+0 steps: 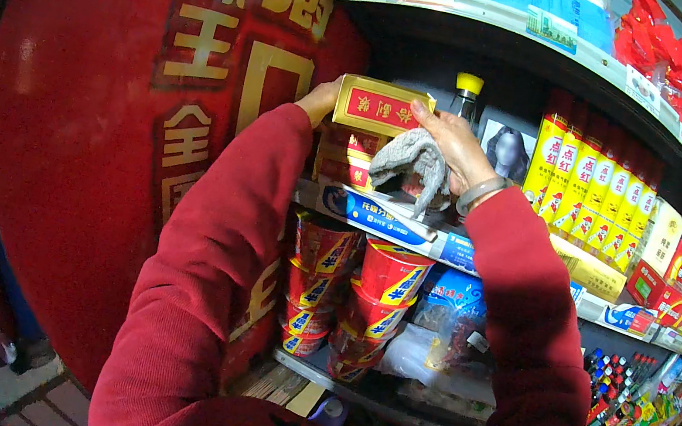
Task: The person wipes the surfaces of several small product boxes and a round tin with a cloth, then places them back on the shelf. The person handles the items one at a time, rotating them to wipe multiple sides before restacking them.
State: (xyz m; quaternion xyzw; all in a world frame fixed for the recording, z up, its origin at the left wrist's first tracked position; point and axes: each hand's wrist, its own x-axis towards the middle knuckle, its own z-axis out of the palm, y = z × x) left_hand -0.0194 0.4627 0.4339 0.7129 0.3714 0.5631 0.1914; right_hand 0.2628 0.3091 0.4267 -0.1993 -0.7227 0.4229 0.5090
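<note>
A gold and red cardboard box [378,107] is held between my two hands, over several like boxes [349,156] stacked at the left end of the middle shelf. My left hand [319,101] grips its left end, with the fingers mostly hidden behind it. The thumb of my right hand [451,138] presses on the box's right end. A grey cloth [413,161] hangs from my right hand, below the palm. Behind that hand stands a bottle with a yellow cap [468,85].
Red instant-noodle tubs [391,273] are stacked on the lower shelf. Yellow spray cans [583,183] stand in a row at the right. Overhead runs the upper shelf's edge [476,14]. A red panel [82,128] closes off the left side.
</note>
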